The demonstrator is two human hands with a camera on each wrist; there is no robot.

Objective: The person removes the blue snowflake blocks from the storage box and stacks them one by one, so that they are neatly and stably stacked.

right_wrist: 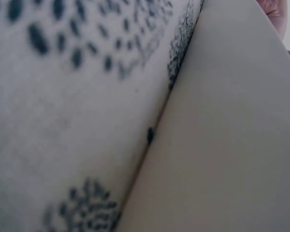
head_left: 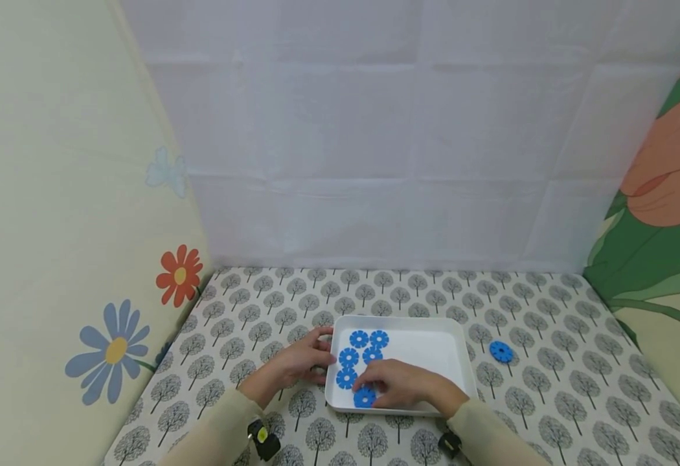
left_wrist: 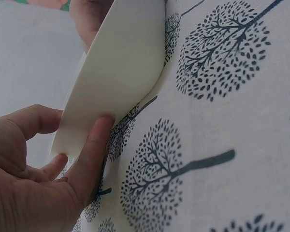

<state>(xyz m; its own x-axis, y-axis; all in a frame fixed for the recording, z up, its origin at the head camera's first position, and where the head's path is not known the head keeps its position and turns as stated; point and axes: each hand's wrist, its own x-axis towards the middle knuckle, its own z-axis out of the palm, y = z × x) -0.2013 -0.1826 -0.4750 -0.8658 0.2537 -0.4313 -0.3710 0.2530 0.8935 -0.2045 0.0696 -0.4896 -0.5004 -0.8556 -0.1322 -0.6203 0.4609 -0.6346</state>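
A shallow white tray point(head_left: 416, 323) lies on the tablecloth. At its left side my left hand point(head_left: 302, 356) grips the wall, thumb over the rim and fingers against the outside; the left wrist view shows this hand point(left_wrist: 53, 159) close on the tray's outer wall point(left_wrist: 111, 63). Inside the tray, my right hand point(head_left: 401, 383) has its fingertips around the edge of a blue notched disc point(head_left: 364, 397) at the front left. Several matching blue discs point(head_left: 348, 357) lie flat behind it in the tray's left part. The right wrist view mostly shows the tray's outer wall point(right_wrist: 222, 135).
Another blue notched piece point(head_left: 501, 351), thicker like a small stack, lies on the cloth right of the tray. The tree-print tablecloth point(head_left: 229, 382) runs back to a white sheet point(head_left: 375, 162). Flower-patterned panels point(head_left: 43, 226) stand at both sides.
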